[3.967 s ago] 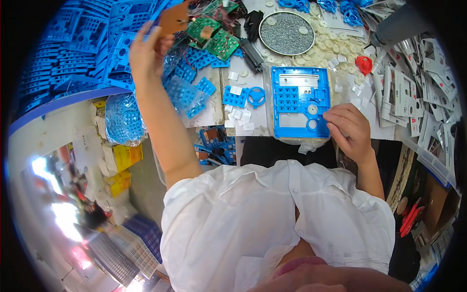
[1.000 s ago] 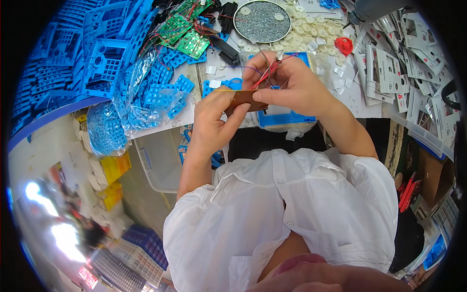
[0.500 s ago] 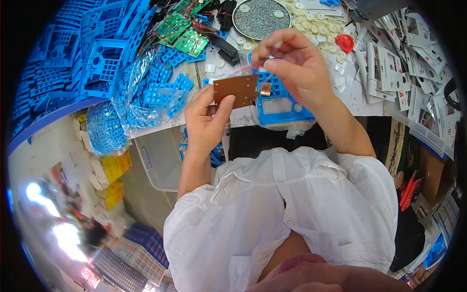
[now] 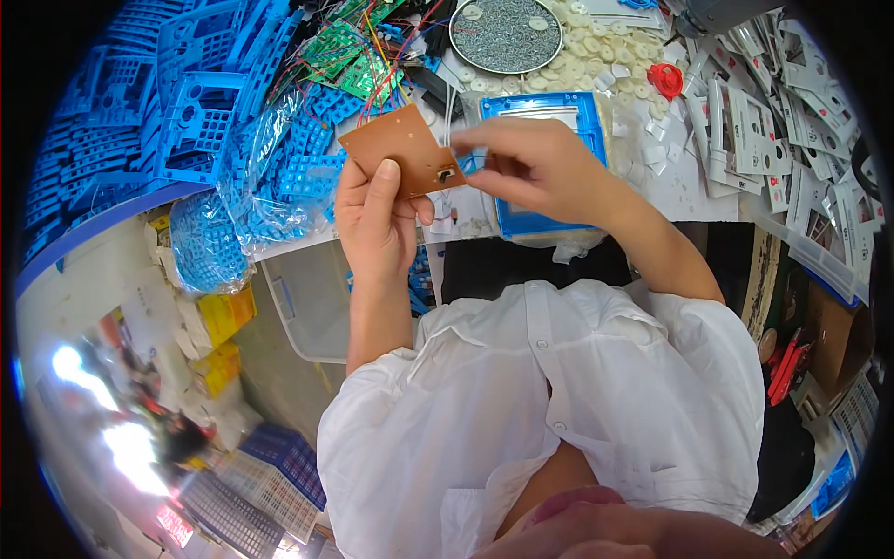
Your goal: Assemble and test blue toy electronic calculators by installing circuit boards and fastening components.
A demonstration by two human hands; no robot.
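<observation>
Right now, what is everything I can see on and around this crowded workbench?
Brown circuit board: one, held up above the bench.
Blue plastic panel: one, flat on the bench under the right hand.
Round tray of grey bits: one, top centre.
Green circuit boards: several, wired, top left of centre.
Blue plastic frames: a large heap, far left.
Clear bags of blue keypads: a few, left of the board.
White discs: many, right of the tray.
Red cap: one, upper right.
Left hand: grips the brown board.
Right hand: fingers pinch at the board's edge.
</observation>
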